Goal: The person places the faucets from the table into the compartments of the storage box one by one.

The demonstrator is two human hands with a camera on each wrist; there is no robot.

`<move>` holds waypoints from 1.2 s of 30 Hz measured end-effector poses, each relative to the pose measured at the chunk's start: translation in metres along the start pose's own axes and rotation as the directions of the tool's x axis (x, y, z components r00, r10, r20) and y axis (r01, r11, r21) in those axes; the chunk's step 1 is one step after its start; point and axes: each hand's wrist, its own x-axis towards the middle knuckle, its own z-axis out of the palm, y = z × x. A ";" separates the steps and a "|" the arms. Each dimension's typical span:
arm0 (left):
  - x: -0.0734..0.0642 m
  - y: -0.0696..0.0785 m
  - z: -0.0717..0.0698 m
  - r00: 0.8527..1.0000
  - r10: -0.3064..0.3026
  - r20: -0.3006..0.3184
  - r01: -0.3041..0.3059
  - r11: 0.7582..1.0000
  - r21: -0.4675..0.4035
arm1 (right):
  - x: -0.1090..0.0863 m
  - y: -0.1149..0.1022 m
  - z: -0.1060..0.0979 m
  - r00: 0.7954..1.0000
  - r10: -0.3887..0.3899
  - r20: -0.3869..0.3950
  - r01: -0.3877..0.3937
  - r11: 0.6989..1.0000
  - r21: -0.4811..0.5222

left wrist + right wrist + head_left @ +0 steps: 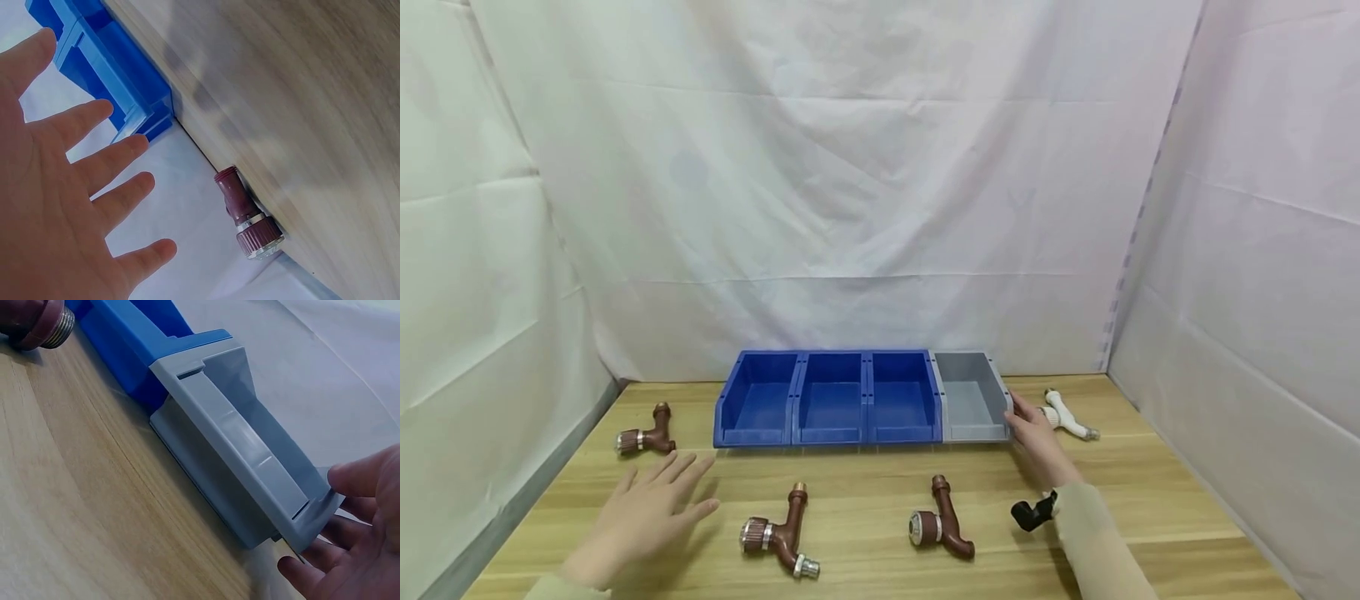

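Observation:
My right hand is at the right side wall of a grey storage bin. In the right wrist view its thumb lies on the wall's upper edge and the fingers curl against the outer face. The grey bin ends a row of blue storage bins, side by side. My left hand hovers over the table's left part, fingers spread and holding nothing. Beyond its fingertips lies a brown tap, also seen in the left wrist view as a ribbed brown knob.
Two more brown taps lie on the front of the wooden table. A white tap lies right of the grey bin, beyond my right hand. White cloth hangs behind and at both sides.

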 end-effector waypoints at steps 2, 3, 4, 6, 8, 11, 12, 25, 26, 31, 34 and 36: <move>0.000 0.000 0.000 1.000 -0.001 0.003 0.001 1.000 0.002 | -0.001 -0.001 0.001 1.000 -0.010 -0.015 0.010 1.000 0.004; 0.000 0.000 0.000 1.000 -0.001 0.004 0.001 1.000 0.003 | -0.001 -0.001 0.001 1.000 -0.014 -0.024 0.014 1.000 0.004; 0.000 0.000 0.001 1.000 -0.004 0.007 0.003 1.000 0.004 | -0.001 -0.002 0.002 0.999 -0.017 -0.028 0.017 1.000 0.006; 0.000 0.000 0.000 1.000 -0.007 0.011 0.007 1.000 0.007 | -0.001 -0.004 0.003 0.999 -0.020 -0.031 0.021 1.000 0.014; 0.001 0.000 0.001 1.000 -0.008 0.014 0.008 1.000 0.009 | -0.002 -0.006 0.003 0.999 -0.013 -0.040 0.014 1.000 0.027; 0.001 0.000 0.002 1.000 -0.006 0.014 0.006 1.000 0.007 | -0.002 -0.007 0.003 0.998 -0.010 -0.057 0.012 0.999 0.038; 0.002 0.000 0.002 1.000 -0.004 0.013 0.003 1.000 0.005 | -0.001 -0.008 0.003 0.998 -0.011 -0.062 0.014 0.999 0.045; 0.001 -0.001 0.001 1.000 0.000 0.018 -0.001 1.000 0.013 | 0.001 -0.007 0.003 0.996 -0.009 -0.085 0.011 1.000 0.018; 0.001 -0.001 0.001 1.000 0.001 0.017 -0.001 1.000 0.015 | 0.001 -0.007 0.003 0.996 -0.012 -0.084 0.014 1.000 0.013; 0.000 -0.001 0.000 1.000 -0.001 0.014 0.001 1.000 0.015 | 0.000 -0.004 0.001 0.997 -0.004 -0.080 0.002 1.000 -0.018; -0.001 -0.001 0.000 1.000 -0.010 0.012 0.010 1.000 0.013 | 0.000 -0.004 0.000 0.997 0.003 -0.076 -0.006 0.999 -0.035; -0.001 -0.001 0.000 1.000 -0.016 0.012 0.016 1.000 0.013 | 0.000 -0.003 0.000 0.997 0.001 -0.073 -0.004 0.999 -0.042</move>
